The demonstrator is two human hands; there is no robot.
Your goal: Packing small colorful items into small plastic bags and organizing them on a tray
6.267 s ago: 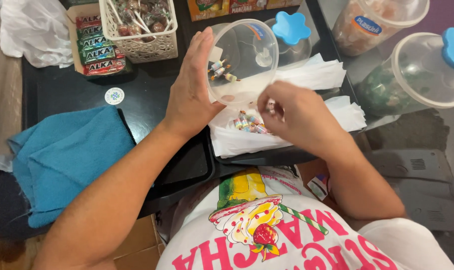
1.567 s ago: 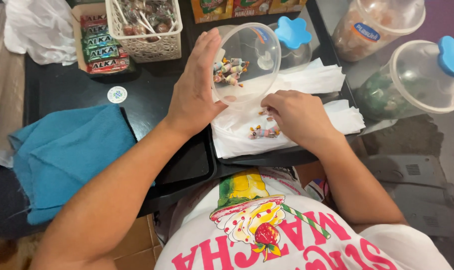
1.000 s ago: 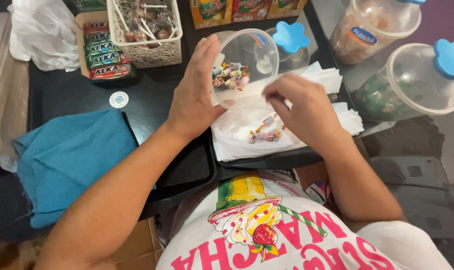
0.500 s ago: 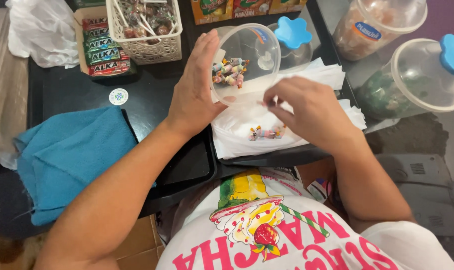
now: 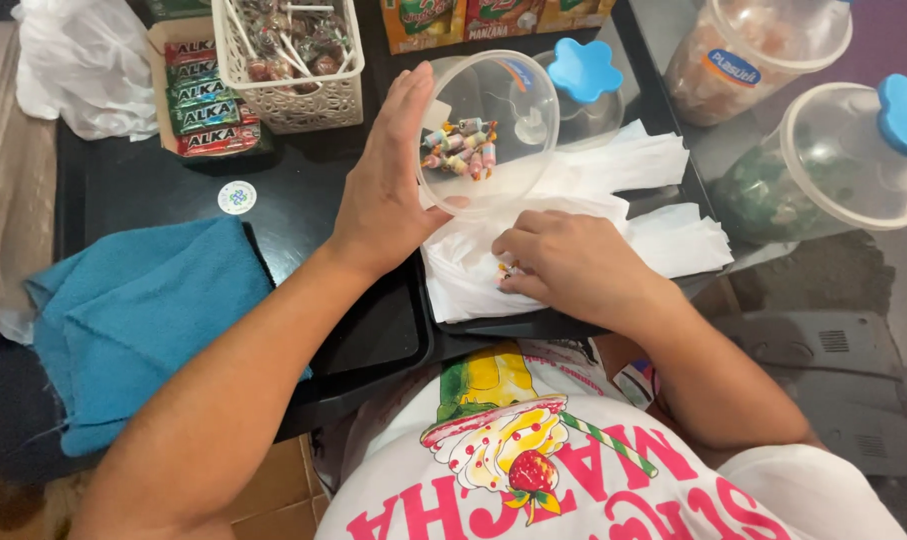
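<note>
The left hand (image 5: 388, 190) cups the tilted clear tub (image 5: 488, 130), mouth facing the right hand (image 5: 563, 265), whose fingers curl closed over wrapped candies (image 5: 508, 270) on the white plastic sheet (image 5: 663, 240) (tub just beyond, up-left).

clear plastic jar (image 5: 493, 125) tipped sideways, wrapped candies (image 5: 460, 148) inside, few candies (image 5: 506, 270) on white paper
</note>
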